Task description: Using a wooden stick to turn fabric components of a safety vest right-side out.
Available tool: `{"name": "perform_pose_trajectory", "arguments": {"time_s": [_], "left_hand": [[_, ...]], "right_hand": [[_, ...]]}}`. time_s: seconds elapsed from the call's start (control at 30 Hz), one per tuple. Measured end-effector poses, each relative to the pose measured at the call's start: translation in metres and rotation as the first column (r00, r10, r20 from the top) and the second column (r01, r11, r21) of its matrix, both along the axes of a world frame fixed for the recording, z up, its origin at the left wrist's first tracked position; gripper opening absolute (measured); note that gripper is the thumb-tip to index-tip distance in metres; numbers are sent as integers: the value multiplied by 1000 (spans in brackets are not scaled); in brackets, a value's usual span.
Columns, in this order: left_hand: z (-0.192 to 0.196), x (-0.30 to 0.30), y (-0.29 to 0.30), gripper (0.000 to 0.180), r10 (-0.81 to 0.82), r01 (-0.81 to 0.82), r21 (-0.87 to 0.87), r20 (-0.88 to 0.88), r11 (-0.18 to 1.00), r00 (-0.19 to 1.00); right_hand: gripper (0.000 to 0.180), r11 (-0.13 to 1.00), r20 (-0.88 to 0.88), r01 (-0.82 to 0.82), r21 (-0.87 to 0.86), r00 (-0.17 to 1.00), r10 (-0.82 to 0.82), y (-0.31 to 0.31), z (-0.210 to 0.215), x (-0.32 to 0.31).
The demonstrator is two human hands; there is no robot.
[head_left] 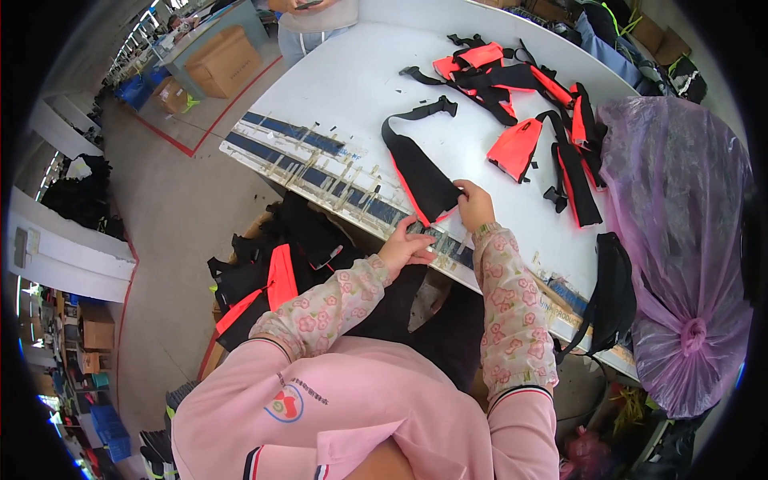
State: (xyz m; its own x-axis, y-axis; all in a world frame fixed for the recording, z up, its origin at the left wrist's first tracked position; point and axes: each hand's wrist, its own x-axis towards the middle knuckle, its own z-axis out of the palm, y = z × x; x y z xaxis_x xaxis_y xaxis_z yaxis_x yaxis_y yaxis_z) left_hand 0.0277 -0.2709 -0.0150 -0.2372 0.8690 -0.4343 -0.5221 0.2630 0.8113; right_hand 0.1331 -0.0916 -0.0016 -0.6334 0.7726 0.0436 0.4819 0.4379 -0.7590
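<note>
A black waist belt with a coral-edged pouch [420, 174] lies across the front of the white table, its strap curling away to a buckle at the far end. My right hand [476, 206] is closed on the pouch's near right corner, thumb and fingertips pinching the fabric. At the table's front edge, my left hand [406, 246] has its fingers apart, the uppermost fingertip close to the pouch's lower tip. Whether that fingertip presses on the fabric is hard to see.
More coral-and-black belts [512, 80] are heaped at the table's far right. A black bag [612, 292] hangs over the right edge beside a tied purple plastic bag [680, 240]. Below left, a box holds black and coral pieces [280, 276]. Another person [316, 28] stands beyond.
</note>
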Motion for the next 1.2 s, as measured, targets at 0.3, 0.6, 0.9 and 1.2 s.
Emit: {"name": "perform_pose_trajectory", "arguments": {"time_s": [0.3, 0.6, 0.9, 1.2], "left_hand": [[31, 2, -13, 39, -148, 149, 123, -18, 981, 989], [9, 22, -19, 26, 9, -26, 29, 483, 999, 876], [-6, 44, -23, 35, 5, -1, -65, 64, 998, 998], [-7, 45, -33, 34, 8, -23, 36, 367, 999, 930]], "right_hand": [[16, 970, -127, 17, 242, 992, 14, -87, 51, 48], [26, 830, 158, -164, 532, 983, 93, -122, 40, 72], [52, 970, -94, 221, -98, 969, -230, -124, 15, 63], [50, 978, -62, 210, 17, 976, -208, -131, 20, 55]]}}
